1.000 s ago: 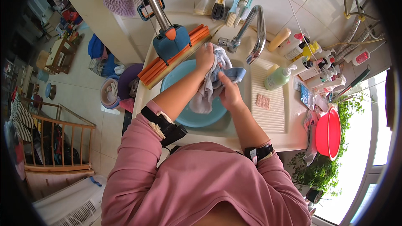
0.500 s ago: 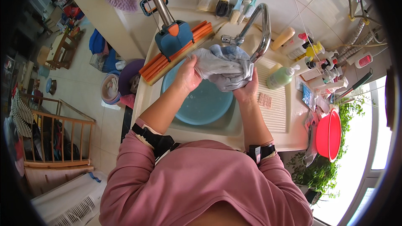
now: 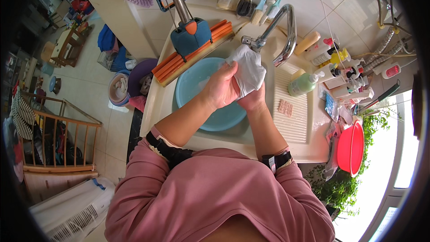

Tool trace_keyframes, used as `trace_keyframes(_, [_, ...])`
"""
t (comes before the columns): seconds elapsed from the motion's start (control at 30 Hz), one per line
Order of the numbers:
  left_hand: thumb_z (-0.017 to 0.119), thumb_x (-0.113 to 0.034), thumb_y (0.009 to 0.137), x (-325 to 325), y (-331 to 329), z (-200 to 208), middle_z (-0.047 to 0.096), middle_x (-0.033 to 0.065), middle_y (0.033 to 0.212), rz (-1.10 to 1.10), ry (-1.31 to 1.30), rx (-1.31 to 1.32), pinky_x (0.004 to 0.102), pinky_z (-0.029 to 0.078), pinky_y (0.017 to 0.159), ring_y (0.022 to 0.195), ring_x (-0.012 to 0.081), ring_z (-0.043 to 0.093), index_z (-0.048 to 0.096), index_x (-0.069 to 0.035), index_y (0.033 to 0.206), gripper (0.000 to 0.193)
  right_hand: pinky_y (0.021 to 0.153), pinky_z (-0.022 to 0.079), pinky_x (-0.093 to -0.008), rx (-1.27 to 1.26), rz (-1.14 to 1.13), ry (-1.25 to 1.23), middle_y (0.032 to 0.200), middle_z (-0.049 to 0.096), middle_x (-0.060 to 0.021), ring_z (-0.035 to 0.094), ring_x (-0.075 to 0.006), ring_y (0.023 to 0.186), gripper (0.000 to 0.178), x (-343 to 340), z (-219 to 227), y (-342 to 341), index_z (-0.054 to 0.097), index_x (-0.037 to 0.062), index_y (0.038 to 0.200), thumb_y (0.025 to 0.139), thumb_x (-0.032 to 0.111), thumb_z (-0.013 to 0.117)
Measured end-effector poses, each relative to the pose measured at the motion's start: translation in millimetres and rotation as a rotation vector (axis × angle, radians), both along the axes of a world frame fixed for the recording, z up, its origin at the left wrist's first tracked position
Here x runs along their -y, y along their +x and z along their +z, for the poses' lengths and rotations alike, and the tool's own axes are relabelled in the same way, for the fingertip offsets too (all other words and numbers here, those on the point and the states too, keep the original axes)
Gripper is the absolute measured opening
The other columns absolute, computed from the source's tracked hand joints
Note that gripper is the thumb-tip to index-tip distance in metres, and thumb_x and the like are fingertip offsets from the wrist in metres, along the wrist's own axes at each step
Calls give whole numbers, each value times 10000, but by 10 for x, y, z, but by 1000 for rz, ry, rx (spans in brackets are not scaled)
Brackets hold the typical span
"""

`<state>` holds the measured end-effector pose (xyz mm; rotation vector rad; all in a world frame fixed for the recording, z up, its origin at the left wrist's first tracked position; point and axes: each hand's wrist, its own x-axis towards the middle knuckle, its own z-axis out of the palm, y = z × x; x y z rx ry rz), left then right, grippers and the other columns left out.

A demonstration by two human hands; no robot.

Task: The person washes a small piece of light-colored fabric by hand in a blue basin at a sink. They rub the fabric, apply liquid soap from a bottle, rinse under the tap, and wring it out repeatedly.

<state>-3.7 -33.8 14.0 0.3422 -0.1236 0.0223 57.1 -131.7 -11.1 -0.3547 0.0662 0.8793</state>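
Cloth [image 3: 250, 72]: pale bundle, held over right edge of blue basin [image 3: 186, 80], near faucet [image 3: 271, 28]
Left hand [image 3: 221, 86]: grasping it, thumb pointing up
Right hand [image 3: 252, 98]: cupped around lower end, grasping too

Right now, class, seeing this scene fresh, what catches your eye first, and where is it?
Probably the pale cloth bunched between the left hand and right hand, near the curved tap. Next, perhaps, the orange-and-blue mop head at the upper left of the light-blue basin, and the bright red basin at far right.
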Motion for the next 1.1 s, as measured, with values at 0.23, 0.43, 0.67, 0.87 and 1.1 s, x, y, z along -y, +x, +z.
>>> trace_keyframes(0.23, [442, -157, 929, -231, -338, -560, 543, 104, 1237, -183, 288, -49, 369, 400, 983, 1138, 228, 531, 473, -14, 1237, 341, 992, 401, -459, 80, -310, -265, 1142, 582, -167, 549, -323, 1081, 374, 339, -15, 443, 510, -5, 1151, 858, 227, 488])
trace_keyframes(0.43, [611, -185, 847, -539, -284, -717, 491, 141, 1299, -86, 1169, -429, 360, 351, 1017, 1215, 244, 468, 434, -8, 1285, 505, 825, 479, -410, 78, -264, -234, 983, 619, -116, 586, -261, 896, 296, 411, -33, 405, 557, 9, 1067, 862, 215, 504])
trace_keyframes(0.67, [842, -312, 598, -203, 17, -483, 313, 143, 1420, 144, 1100, 63, 380, 241, 1091, 1335, 279, 277, 235, -66, 1417, 1048, 873, 472, -395, 75, -186, -199, 1014, 621, -120, 592, -267, 946, 298, 91, 91, 149, 555, 13, 1083, 869, 218, 524])
trace_keyframes(0.87, [818, -320, 622, -166, 31, -885, 429, 112, 1319, -245, 1048, -94, 375, 336, 1035, 1230, 231, 412, 273, -80, 1416, 992, 916, 445, -402, 36, -214, -237, 1079, 616, -133, 580, -286, 996, 332, 107, 142, 269, 555, 5, 1116, 866, 219, 513])
trace_keyframes(1.1, [548, -88, 816, -441, -76, -959, 481, 103, 1273, -175, 377, -356, 427, 405, 999, 1162, 210, 484, 369, -51, 1361, 576, 1003, 375, -450, 72, -378, -240, 1172, 584, -132, 534, -301, 1097, 366, 283, -8, 561, 539, 5, 1147, 905, 276, 493])
